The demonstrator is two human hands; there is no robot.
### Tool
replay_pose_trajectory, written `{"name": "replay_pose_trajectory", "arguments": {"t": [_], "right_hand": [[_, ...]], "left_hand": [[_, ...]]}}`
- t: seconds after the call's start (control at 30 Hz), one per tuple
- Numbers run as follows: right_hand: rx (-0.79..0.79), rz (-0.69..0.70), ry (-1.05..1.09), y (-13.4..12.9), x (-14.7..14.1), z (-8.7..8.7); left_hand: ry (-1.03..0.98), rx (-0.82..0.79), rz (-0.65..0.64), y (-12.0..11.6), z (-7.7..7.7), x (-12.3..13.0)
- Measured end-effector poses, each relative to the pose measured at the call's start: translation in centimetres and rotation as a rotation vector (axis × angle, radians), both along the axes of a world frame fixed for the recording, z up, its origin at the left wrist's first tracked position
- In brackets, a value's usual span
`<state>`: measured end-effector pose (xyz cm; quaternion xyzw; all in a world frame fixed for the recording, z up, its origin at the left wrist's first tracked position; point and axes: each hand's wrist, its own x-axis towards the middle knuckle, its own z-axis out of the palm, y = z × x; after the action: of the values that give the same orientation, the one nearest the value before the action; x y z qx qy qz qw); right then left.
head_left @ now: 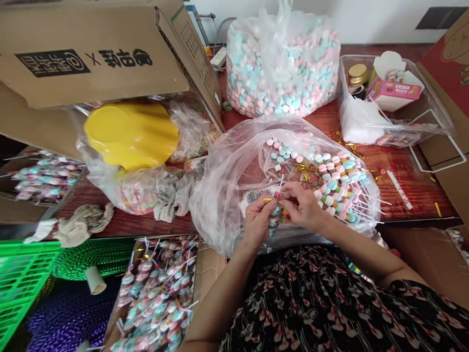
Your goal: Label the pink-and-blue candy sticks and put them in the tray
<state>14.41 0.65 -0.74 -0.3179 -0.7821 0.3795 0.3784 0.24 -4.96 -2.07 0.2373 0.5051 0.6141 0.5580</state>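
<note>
Small candy packing workspace, home workshop type. Evidence: big clear bag of pastel candies on reddish wood table; candy skewers on open plastic sheet; cardboard box of wrapped skewers beside table; large printed carton, green plastic crate, shiny green coils, purple coils.

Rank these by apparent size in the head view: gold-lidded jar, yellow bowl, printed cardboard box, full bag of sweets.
Largest to smallest:
Printed cardboard box
Full bag of sweets
Yellow bowl
Gold-lidded jar
</note>
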Motion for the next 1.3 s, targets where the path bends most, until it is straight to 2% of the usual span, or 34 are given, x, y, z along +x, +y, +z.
{"name": "replay_pose_trajectory", "arguments": {"t": [0.1, 0.2, 0.37, 0.43, 0.5, 0.53, 0.57, 0.67, 0.7, 0.77, 0.87, 1.07, 1.17, 1.3], "right_hand": [[-0.292, -0.002, 0.085, -0.4, 0.5, 0.0], [-0.526, 0.046, 0.154, -0.3, 1.0, 0.0], [-0.896, 0.201, 0.185, 1.2, 1.9, -0.2], [-0.960, 0.282, 0.134, 1.7, 2.4, -0.2], [-0.818, 0.371, 0.046, 2.0, 2.8, 0.2], [-0.652, 0.406, 0.001, 1.9, 3.1, 0.4], [-0.426, 0.434, -0.043, 1.8, 3.4, 0.8], [0.378, 0.466, -0.097, 0.8, 4.3, 2.0], [0.594, 0.480, -0.092, 0.4, 4.5, 2.4], [0.868, 0.529, -0.080, -0.1, 4.9, 3.1], [0.991, 0.578, -0.081, -0.3, 5.1, 3.5], [0.987, 0.761, -0.112, 0.4, 4.7, 3.3], [1.005, 0.789, -0.183, 0.6, 4.5, 3.4], [0.988, 0.713, -0.261, 0.3, 4.2, 4.0]], "left_hand": [[0.054, 0.003, 0.022, -0.1, -0.3, 0.0], [0.149, 0.027, -0.017, -0.3, -0.4, -0.1], [0.299, 0.130, -0.197, -0.1, 0.7, -0.6], [0.306, 0.129, -0.317, 0.1, 1.5, -0.9], [0.281, 0.108, -0.464, 0.3, 2.2, -1.3], [0.250, 0.088, -0.547, 0.4, 2.5, -1.4], [0.208, 0.061, -0.627, 0.5, 2.8, -1.6], [0.067, -0.030, -0.882, 0.7, 3.4, -2.0], [0.035, -0.052, -0.964, 0.8, 3.6, -2.1], [0.008, -0.074, -1.117, 1.1, 3.8, -2.1], [0.022, -0.072, -1.251, 1.7, 4.1, -1.9], [0.078, -0.044, -1.460, 2.4, 4.4, -1.2], [0.088, -0.036, -1.478, 2.6, 4.5, -0.9], [0.187, 0.010, -1.491, 4.3, 4.5, -2.2]]}}
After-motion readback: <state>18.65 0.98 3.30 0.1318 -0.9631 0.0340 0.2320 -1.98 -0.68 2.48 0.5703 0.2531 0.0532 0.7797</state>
